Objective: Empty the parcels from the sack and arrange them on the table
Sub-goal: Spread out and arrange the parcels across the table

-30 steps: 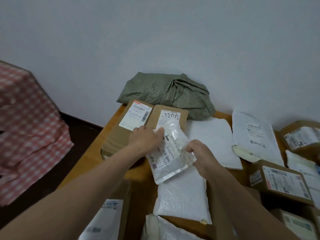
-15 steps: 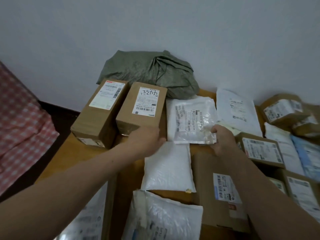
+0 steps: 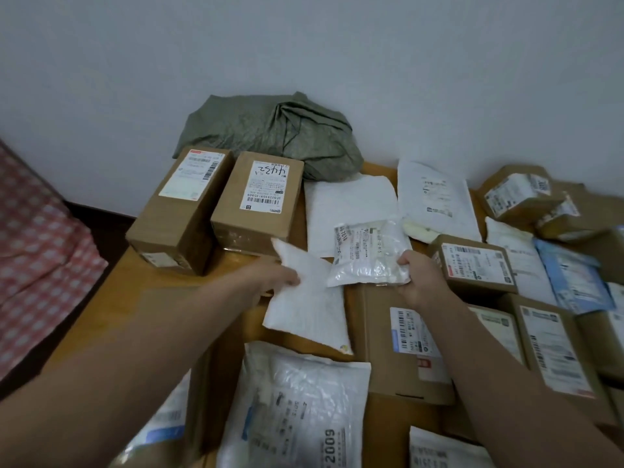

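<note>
The sack (image 3: 270, 136) was dull green woven cloth, creased; the boxes (image 3: 256, 201) were matt brown cardboard with smooth paper labels; the pouch (image 3: 369, 253) was glossy clear plastic; the mailer (image 3: 307, 305) was white, faintly textured; the bench (image 3: 111, 298) was smooth wood

Right hand (image 3: 417, 282) grips a clear plastic parcel (image 3: 369, 253) above the wooden table (image 3: 101, 319); left hand (image 3: 275, 276) pinches a white padded mailer (image 3: 309, 302); crumpled green sack (image 3: 273, 135) lies against the wall.
</note>
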